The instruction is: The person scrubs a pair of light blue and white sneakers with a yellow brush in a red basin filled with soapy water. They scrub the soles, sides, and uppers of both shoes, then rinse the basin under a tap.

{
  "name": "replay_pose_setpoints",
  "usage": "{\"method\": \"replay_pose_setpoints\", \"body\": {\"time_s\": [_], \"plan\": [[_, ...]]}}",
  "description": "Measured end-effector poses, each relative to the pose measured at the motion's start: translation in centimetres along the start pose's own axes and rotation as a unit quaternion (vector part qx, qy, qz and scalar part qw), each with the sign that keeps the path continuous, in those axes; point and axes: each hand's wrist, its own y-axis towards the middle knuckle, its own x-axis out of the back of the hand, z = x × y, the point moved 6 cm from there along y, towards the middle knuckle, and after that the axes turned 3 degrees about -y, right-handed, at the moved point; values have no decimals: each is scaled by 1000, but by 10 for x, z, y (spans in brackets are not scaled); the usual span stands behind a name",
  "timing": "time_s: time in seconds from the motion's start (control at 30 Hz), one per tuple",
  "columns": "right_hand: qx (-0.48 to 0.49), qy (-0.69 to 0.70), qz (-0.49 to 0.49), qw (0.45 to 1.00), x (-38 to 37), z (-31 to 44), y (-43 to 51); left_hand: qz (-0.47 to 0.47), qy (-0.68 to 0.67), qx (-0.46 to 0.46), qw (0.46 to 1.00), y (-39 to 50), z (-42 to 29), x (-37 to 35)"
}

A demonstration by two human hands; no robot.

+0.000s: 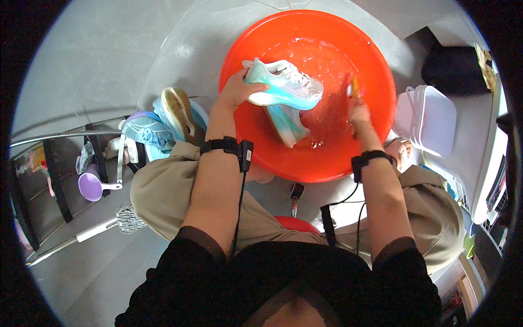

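My left hand (242,86) grips a white and turquoise sneaker (282,85) by its heel, with the toe pointing right. Beneath it a second sneaker (288,124), in matching colours, lies partly in the water of a large red plastic basin (261,157). Over the basin's right half, my right hand (359,111) is blurred and closed around a brush (353,86) with a yellowish handle and whitish bristles. The brush is apart from the held shoe. Which way its bristles face is too blurred to tell.
Blue sneakers (149,130) rest on a light-blue basin (200,116) at left. Nearby hang a purple ladle (90,186) and a rack (57,180). A mop (130,218) lies lower left. Translucent buckets (437,118) stand right of the red basin. Cables (241,204) run from my wrist straps.
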Motion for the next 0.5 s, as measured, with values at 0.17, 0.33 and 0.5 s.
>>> {"method": "replay_pose_setpoints", "body": {"time_s": [0.17, 0.33, 0.5], "plan": [[-52, 266, 178, 946, -57, 79, -108, -27, 18, 6, 999, -5, 16, 18], [195, -68, 112, 972, -64, 124, -152, -14, 27, 5, 1000, -5, 7, 11], [126, -93, 94, 983, -45, 80, -77, 9, 44, -33, 998, -4, 9, -1]]}}
